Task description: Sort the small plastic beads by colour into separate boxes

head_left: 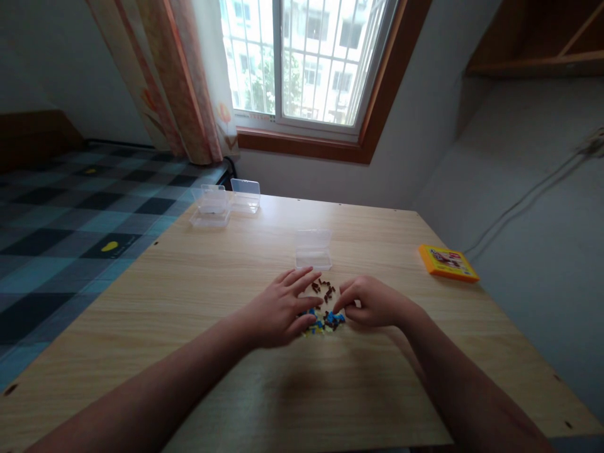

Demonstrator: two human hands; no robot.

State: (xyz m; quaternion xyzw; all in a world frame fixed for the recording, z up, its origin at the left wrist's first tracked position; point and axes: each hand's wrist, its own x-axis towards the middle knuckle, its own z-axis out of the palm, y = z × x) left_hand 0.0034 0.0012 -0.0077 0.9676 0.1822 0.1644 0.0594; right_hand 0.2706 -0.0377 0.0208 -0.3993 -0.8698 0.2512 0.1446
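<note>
Here, pile: a small heap of tiny pieces (323,318), blue, yellow and dark, lies on the table (198,296) between the two hands, spread flat, so single pieces can be told apart.
Brown pieces: a loose scatter of brown bits (323,289) lies just beyond the pile, apart from the coloured ones, which reads as one colour drawn out from the rest.
Left hand: the left hand (282,309) lies palm down at the left edge of the pile, fingers stretched and slightly spread, gripping nothing; its fingertips touch the heap, likely fencing it in so that pieces do not roll off.
Right hand: the right hand (370,303) sits at the right edge of the pile, fingers curled with the tips drawn together over the pieces; a pinch on one small piece seems likely, but the piece itself is too small to make out.
Near box: a clear plastic box (313,250) stands open just beyond the brown pieces, lid up, within easy reach of both hands; whether anything is in it cannot be told.
Far boxes: two more clear boxes (225,202), also open, sit well beyond the pile at the table's far left corner, out of the way.
Orange box: a flat orange box (447,262) lies well to the right of the pile, near the table's edge by the wall.
Room: a window (311,60) with a curtain (182,82) is beyond the table; a chequered bed cover (70,220) lies left of it.
</note>
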